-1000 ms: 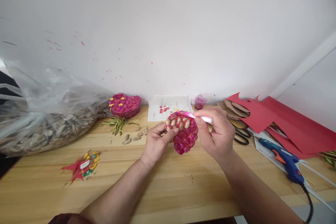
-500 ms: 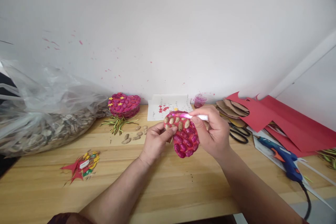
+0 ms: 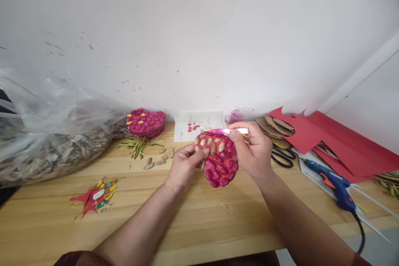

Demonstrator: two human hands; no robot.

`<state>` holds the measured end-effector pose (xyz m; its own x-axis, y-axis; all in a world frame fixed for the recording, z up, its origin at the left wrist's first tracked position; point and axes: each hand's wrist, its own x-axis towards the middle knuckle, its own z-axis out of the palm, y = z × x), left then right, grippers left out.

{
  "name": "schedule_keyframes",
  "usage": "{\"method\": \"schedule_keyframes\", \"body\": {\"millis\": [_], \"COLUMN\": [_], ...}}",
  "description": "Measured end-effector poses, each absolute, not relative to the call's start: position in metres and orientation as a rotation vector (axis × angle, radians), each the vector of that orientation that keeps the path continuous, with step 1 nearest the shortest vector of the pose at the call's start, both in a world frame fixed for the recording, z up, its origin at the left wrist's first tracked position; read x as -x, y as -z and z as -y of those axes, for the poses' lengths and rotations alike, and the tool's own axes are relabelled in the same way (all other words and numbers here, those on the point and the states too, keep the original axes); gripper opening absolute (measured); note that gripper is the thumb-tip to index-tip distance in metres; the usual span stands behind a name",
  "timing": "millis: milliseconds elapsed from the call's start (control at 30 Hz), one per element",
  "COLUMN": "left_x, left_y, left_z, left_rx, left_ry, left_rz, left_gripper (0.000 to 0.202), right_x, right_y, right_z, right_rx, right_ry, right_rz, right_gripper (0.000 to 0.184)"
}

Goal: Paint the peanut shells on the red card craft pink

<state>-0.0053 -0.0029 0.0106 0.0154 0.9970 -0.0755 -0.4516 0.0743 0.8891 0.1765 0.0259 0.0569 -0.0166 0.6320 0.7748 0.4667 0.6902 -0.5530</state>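
Observation:
My left hand (image 3: 183, 166) pinches the left edge of a red plaque covered in peanuts (image 3: 220, 166), its thumb on the front. Most peanuts at the bottom and right are magenta and glossy, while several near the upper left are plain tan. My right hand (image 3: 254, 149) is closed around a white paintbrush (image 3: 238, 131), its end stained pink. The brush points left along the plaque's top edge; whether its tip touches there I cannot tell. Beyond the hands stands a small clear cup of magenta paint (image 3: 237, 116).
Left stands a plastic bag of peanuts (image 3: 62, 149). Nearby are a stack of magenta peanut plaques (image 3: 146, 122), green-yellow strings (image 3: 139, 145), loose peanuts (image 3: 161, 161) and paper scraps (image 3: 93, 197). On the right lie scissors (image 3: 283, 156), red paper (image 3: 352, 145) and a blue glue gun (image 3: 333, 183).
The brush has lifted slightly and its tip has shifted from the peanuts at the upper left to the plaque's top edge. My left hand keeps its grip, and the whole view has shifted a little.

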Motion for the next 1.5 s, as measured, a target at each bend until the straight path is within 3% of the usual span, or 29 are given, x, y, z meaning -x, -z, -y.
{"method": "schedule_keyframes", "body": {"millis": [533,767,900,1033,1500], "left_x": [0.004,0.002,0.001,0.000,0.001], "left_y": [-0.009,-0.008,-0.009,-0.008,-0.003], "left_z": [0.004,0.001,0.000,0.000,-0.002], "left_rx": [-0.788,-0.686,-0.614,-0.587,-0.588], "left_ry": [-1.295,-1.320,-1.302,-1.289,-1.276], "left_rz": [-0.919,-0.976,-0.924,-0.911,-0.945], "left_gripper": [0.038,0.041,0.045,0.043,0.045], "right_x": [-0.179,-0.196,-0.226,-0.246,-0.229], "right_y": [-0.058,-0.059,-0.068,-0.079,-0.065], "right_z": [-0.028,-0.046,-0.084,-0.125,-0.188], "right_rx": [0.956,0.968,1.163,1.651,2.061], "right_ry": [-0.196,-0.288,-0.117,0.099,-0.044], "right_rz": [1.632,1.494,1.434,1.527,1.780], "right_gripper": [0.017,0.029,0.034,0.033,0.026]}}
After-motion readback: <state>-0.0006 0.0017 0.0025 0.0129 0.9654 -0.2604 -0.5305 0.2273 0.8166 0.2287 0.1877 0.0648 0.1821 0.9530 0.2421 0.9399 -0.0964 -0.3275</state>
